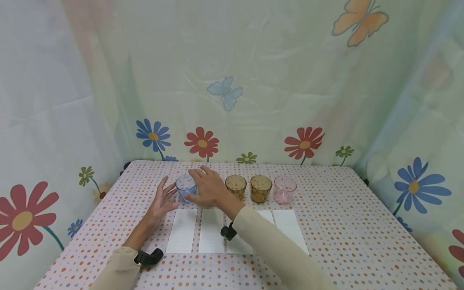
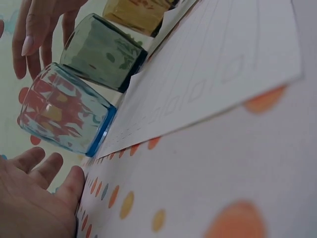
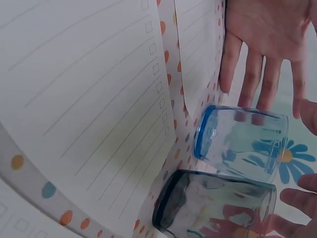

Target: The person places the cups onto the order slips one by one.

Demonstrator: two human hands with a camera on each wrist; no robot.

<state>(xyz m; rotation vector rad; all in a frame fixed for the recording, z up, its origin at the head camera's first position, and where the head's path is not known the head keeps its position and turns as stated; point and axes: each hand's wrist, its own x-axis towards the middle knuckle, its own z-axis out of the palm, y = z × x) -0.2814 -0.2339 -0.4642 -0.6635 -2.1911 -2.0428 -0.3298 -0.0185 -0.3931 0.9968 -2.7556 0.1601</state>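
My left hand (image 1: 158,206) is beside a light blue glass (image 1: 185,191), its fingers spread and pointing away from me. In the right wrist view its palm (image 3: 272,29) faces the blue glass (image 3: 237,141); whether the fingertips touch it I cannot tell. My right hand (image 1: 211,187) reaches over a dark grey-green glass (image 2: 101,54), which it hides in the head view. Its fingers (image 2: 32,42) hang loosely near the rims in the left wrist view, gripping neither glass. Both glasses stand upright, side by side.
Two amber glasses (image 1: 236,186) (image 1: 260,188) and a pink glass (image 1: 284,189) continue the row to the right. Several lined paper sheets (image 1: 182,231) lie in front of the glasses. A dotted cloth (image 1: 348,241) covers the table; a flowered curtain (image 1: 253,100) hangs behind.
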